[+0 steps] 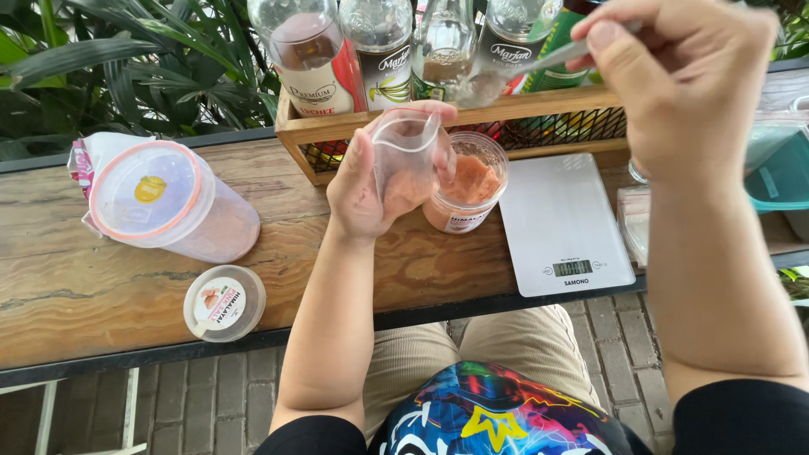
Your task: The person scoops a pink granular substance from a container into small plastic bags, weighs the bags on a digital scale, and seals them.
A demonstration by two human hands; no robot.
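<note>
My left hand (371,181) holds a small clear plastic bag (408,150) open above the wooden table, with pink powder showing in its lower part. Just right of it stands an open round jar (468,187) of pink-orange powder. My right hand (674,80) is raised at the upper right, pinching the handle of a metal spoon (497,80) whose bowl hangs over the jar and bag. A flat silver kitchen scale (563,221) lies right of the jar.
A wooden crate (455,118) of glass bottles stands at the back. A tall clear container with a pink-rimmed lid (168,202) lies at the left, with the jar's loose lid (224,302) near the front edge. Plastic bags (636,221) and a teal container (779,164) sit at the right.
</note>
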